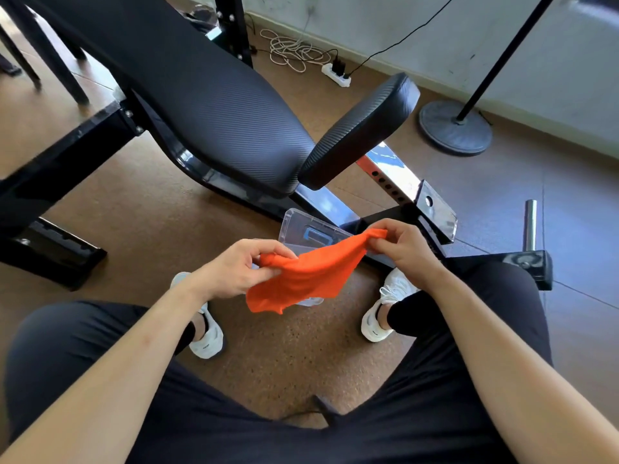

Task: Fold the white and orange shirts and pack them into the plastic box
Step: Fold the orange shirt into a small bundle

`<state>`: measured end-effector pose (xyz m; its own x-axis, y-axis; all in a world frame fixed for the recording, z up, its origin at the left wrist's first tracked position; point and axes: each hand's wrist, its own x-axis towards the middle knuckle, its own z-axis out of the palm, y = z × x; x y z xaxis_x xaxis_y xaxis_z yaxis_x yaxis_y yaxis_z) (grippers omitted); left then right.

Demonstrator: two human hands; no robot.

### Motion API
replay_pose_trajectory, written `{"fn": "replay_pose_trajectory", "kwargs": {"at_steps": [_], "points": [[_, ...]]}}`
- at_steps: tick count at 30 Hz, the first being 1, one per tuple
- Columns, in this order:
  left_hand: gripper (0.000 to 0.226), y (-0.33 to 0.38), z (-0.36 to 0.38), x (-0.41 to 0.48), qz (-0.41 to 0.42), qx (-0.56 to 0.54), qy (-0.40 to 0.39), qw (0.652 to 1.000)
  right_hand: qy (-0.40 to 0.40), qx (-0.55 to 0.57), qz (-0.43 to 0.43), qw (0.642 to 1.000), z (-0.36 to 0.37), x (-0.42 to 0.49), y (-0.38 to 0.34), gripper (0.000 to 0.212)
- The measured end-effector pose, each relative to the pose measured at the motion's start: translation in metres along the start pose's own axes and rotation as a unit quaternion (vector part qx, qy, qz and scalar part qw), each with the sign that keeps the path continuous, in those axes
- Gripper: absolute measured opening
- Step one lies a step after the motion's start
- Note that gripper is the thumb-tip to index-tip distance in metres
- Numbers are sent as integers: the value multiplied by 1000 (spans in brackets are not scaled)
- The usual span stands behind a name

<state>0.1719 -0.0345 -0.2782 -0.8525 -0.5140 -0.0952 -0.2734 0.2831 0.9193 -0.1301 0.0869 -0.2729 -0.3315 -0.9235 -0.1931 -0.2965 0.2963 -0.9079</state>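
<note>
The person sits with knees apart in black trousers (469, 329), both bare arms reaching forward, and the orange shirt (301, 279) is stretched in the air between the hands, above the floor and between the feet. The left hand (234, 269) pinches one bunched edge of the cloth between thumb and curled fingers. The right hand (407, 246) pinches the opposite edge a little higher, so the fabric runs up toward that side and the slack hangs down in a loose fold. Right behind and under the shirt, on the brown cork-like floor (150, 212), stands the clear plastic box (301, 226), partly hidden by the cloth; a blue latch (316, 236) shows through its wall, and I can read no lettering on it. The white sneakers (207, 339) flank the box, and the one under the left arm carries a small dark mark on its side that is too small to read. Beyond the box sits a black padded bench (217, 105) with a ribbed cover, a smaller ribbed pad (361, 128) tilted up at its near end, and a shiny metal frame bar (392, 169) with a row of holes. I see no brand name on the padding or frame. Against the far wall lie a white power strip (336, 74) with black plugs in it and a loose coil of white cable (291, 51). To the right a round dark stand base (455, 127) carries a thin black pole.
</note>
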Motion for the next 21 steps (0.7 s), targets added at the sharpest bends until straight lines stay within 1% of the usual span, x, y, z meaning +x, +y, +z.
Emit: {"fn": "replay_pose_trajectory", "kwargs": {"at_steps": [4,6,10,14,18,21], "points": [[32,9,13,-1,-6,-7,-70,998,-25,31,2,999,5,3,-10,13],[27,10,16,-1,-9,-25,-78,997,-54,42,-8,998,10,5,-16,13],[27,12,18,1,18,-29,-32,999,-135,12,-21,991,24,6,-28,20],[24,16,25,3,40,-44,19,998,-211,-12,-32,977,39,1,-37,19],[29,17,30,6,48,-64,81,994,-249,-2,-40,968,51,-5,-42,16],[23,18,32,7,65,-72,106,990,-250,33,-50,966,55,-8,-42,16]]}}
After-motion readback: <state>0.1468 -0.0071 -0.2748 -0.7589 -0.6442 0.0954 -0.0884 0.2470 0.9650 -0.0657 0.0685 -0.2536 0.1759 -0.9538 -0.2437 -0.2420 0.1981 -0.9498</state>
